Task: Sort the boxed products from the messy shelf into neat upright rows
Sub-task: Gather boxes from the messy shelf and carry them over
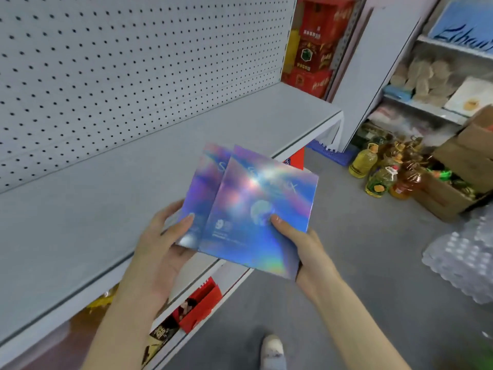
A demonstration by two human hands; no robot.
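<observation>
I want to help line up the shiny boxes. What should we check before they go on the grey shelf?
1. Left hand grips the rear box: ok, thumb on its face.
2. Right hand grips the front box: ok, thumb on its face.
3. Boxes apart, ready to set down one at a time: not ok, the front box overlaps the rear one.
4. Boxes upright: not ok, both are tilted.
5. Room on the grey shelf: ok, the part in view is bare up to the pegboard.
6. Backs of the boxes undamaged: cannot tell, they are hidden.
</observation>
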